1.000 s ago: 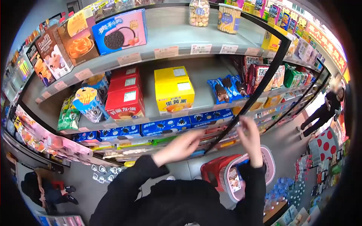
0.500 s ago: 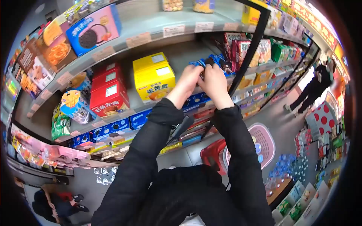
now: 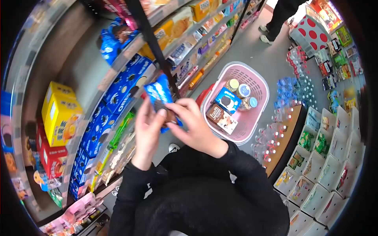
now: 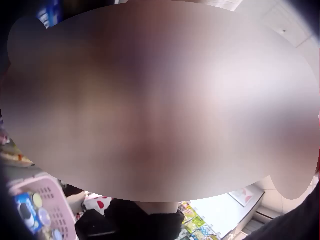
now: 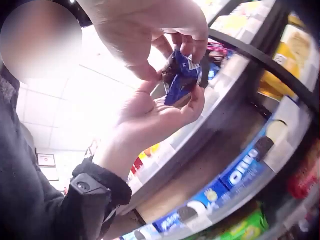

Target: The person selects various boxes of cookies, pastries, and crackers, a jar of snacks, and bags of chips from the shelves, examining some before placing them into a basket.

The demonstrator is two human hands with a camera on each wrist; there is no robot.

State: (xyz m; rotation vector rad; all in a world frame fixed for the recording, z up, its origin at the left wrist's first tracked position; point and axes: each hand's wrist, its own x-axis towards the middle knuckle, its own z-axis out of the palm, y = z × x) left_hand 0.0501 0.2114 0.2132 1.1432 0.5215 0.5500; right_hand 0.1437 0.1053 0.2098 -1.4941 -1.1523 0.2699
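Observation:
A small blue-and-brown snack packet (image 3: 158, 92) is held between both hands in front of the shelf. My left hand (image 3: 146, 131) grips its lower part, thumb on the front. The fingers of my right hand (image 3: 199, 129) pinch its right side. Seen from the right wrist, the packet (image 5: 181, 82) lies between the left hand's fingers and thumb (image 5: 150, 110) below and the curled right hand (image 5: 150, 32) above. Most of the left wrist view is blurred, and neither hand can be made out there.
A pink basket (image 3: 258, 106) holding a blue cookie box (image 3: 228, 101), a brown box (image 3: 221, 119) and three jars stands on the floor to the right. Shelves with a yellow box (image 3: 61, 114) and a black post are at left. Bottles (image 3: 271, 137) and white bins (image 3: 315, 167) stand farther right.
Both hands have come away from the blue packets on the shelf, bringing one packet closer to the body. The head view has turned right and down, showing the whole basket.

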